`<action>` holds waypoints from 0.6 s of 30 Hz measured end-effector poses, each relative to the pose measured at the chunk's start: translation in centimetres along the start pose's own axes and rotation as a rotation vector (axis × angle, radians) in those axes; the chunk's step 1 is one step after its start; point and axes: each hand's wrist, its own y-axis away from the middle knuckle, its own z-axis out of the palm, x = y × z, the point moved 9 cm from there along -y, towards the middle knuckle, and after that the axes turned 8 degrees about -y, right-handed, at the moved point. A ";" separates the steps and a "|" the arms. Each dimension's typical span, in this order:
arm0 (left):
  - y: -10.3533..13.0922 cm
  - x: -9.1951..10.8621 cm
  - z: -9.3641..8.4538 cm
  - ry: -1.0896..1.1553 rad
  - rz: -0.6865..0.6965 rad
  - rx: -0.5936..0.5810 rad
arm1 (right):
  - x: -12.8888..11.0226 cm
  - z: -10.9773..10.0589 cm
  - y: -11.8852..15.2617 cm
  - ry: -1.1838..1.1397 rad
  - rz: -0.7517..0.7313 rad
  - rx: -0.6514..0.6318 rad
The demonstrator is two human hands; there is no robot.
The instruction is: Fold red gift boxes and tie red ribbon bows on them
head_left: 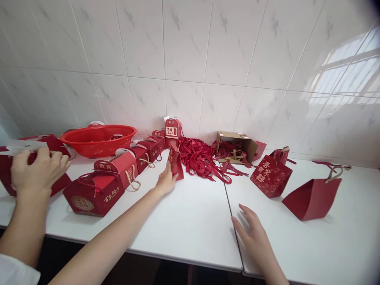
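My left hand (166,180) reaches to the middle of the white table (190,221), its fingers closed on a small red box (175,161) standing in front of a heap of red ribbons (197,156). My right hand (251,229) is over the table near the seam, fingers apart, holding nothing. Two red triangular boxes stand to its right: one with gold characters (270,176) and a plain one (315,197) with a loop handle.
A co-worker's hand (37,170) is on a large red box (61,180) at the far left. A row of red gift boxes (95,192) runs back beside a red basin (99,148). An open cardboard box (252,150) stands by the tiled wall.
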 end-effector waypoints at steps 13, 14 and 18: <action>18.9 11.6 -5.6 0.402 0.306 0.115 | -10.4 2.9 2.9 -0.606 -0.146 -0.135; 18.7 11.1 -7.1 0.455 0.215 0.176 | -10.4 2.7 3.6 -0.675 -0.103 -0.153; 18.1 10.7 -8.3 0.817 0.006 0.032 | -10.4 2.9 6.9 -0.858 0.078 -0.223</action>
